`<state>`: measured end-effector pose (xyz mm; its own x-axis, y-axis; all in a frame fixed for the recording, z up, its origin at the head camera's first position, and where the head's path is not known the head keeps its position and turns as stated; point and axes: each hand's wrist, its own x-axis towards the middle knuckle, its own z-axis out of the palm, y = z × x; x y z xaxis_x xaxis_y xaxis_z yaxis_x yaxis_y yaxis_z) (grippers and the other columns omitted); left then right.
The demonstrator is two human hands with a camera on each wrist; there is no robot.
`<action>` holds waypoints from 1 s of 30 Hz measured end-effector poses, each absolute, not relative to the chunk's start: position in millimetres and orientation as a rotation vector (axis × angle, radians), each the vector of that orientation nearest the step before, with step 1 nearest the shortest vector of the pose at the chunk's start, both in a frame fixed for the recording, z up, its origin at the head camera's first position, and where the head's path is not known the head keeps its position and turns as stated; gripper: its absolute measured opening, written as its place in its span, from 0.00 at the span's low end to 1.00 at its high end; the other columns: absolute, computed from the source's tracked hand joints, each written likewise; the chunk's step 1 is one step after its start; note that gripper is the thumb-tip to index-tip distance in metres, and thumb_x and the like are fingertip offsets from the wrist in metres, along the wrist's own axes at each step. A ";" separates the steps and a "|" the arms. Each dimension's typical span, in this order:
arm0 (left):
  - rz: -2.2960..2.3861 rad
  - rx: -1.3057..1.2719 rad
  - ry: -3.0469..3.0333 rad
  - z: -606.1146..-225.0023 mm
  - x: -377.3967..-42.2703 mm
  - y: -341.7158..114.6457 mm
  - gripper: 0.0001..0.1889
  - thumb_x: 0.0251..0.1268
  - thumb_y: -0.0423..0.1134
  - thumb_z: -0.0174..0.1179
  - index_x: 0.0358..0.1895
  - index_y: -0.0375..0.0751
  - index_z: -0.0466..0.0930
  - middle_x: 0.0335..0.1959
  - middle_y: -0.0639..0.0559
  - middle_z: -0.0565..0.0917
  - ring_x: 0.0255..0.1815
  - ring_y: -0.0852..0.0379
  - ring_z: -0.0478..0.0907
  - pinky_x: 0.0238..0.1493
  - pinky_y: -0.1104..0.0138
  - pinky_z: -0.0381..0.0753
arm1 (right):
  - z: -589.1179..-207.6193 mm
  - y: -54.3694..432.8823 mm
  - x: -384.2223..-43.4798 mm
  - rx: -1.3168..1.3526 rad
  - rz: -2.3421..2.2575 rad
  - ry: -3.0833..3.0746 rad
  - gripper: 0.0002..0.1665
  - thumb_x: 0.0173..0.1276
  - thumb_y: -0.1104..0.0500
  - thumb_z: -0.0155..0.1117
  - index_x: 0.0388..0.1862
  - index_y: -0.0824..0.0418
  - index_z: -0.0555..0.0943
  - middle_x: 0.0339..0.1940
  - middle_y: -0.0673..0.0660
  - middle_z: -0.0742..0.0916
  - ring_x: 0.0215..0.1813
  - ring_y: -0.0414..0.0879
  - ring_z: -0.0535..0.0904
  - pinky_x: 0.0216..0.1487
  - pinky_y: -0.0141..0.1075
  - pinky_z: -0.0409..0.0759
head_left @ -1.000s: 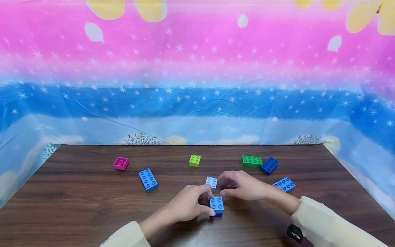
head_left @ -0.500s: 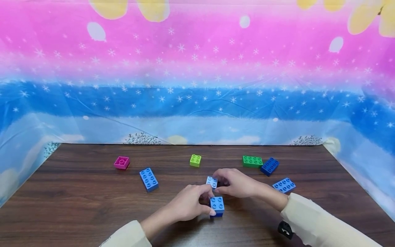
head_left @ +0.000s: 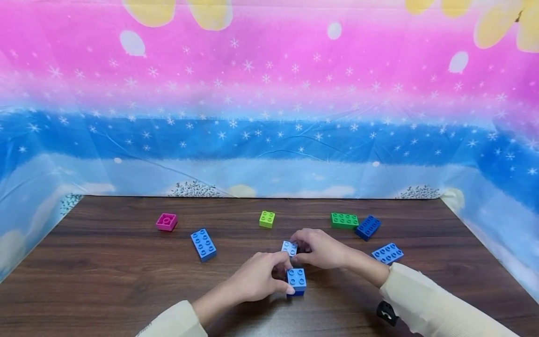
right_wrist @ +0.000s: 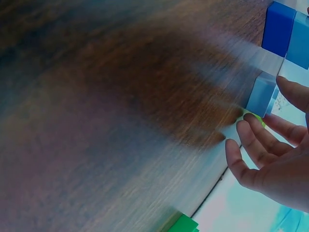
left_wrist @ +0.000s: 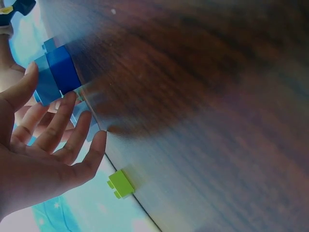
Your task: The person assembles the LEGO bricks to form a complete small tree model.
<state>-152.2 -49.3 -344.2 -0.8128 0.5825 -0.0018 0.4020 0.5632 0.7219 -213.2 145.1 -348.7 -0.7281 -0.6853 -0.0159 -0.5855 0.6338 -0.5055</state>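
Observation:
My left hand (head_left: 261, 277) grips a two-brick stack between thumb and fingers near the front of the table. A light blue building brick (head_left: 296, 277) forms its top, and a dark blue brick (left_wrist: 64, 69) sits beneath. Just behind the stack, a pale blue four-stud brick (head_left: 288, 248) rests on the table. My right hand (head_left: 323, 249) pinches that pale brick from the right, thumb on the near side and index finger on the far side, as the right wrist view shows. The other right fingers stay loosely bent, off the brick.
A magenta brick (head_left: 166, 222) and a blue eight-stud brick (head_left: 203, 245) lie to the left. A lime brick (head_left: 267, 219) sits behind the hands. Rightward are a green brick (head_left: 344, 220), a dark blue eight-stud brick (head_left: 368, 227) and another blue brick (head_left: 388, 253). A printed cloth (head_left: 269, 140) encloses the table (head_left: 105, 281).
My right hand has moved left to the pale blue brick and taken hold of it. The left hand keeps its grip on the stack in the same place.

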 end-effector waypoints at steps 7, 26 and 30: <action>1.087 0.820 2.560 -344.5 -152.9 -49.5 0.12 0.51 0.41 0.68 0.35 0.47 0.75 0.27 0.58 0.78 0.27 0.65 0.70 0.29 0.71 0.69 | -349.9 144.4 -214.0 -1.056 -0.699 2.669 0.15 0.61 0.60 0.64 0.46 0.65 0.76 0.34 0.51 0.77 0.34 0.42 0.73 0.35 0.33 0.73; 1.086 0.807 2.558 -345.0 -153.2 -48.8 0.11 0.51 0.42 0.68 0.34 0.48 0.74 0.27 0.58 0.78 0.27 0.65 0.70 0.29 0.70 0.70 | -349.6 162.7 -210.4 -1.048 -0.705 2.647 0.11 0.61 0.59 0.64 0.41 0.60 0.77 0.35 0.48 0.78 0.37 0.43 0.74 0.39 0.34 0.75; 1.084 0.803 2.564 -345.3 -152.6 -48.7 0.11 0.50 0.42 0.68 0.33 0.49 0.74 0.27 0.59 0.78 0.27 0.65 0.70 0.30 0.70 0.70 | -348.1 168.4 -208.3 -1.028 -0.712 2.639 0.12 0.61 0.59 0.64 0.42 0.60 0.77 0.36 0.48 0.79 0.39 0.43 0.75 0.41 0.36 0.76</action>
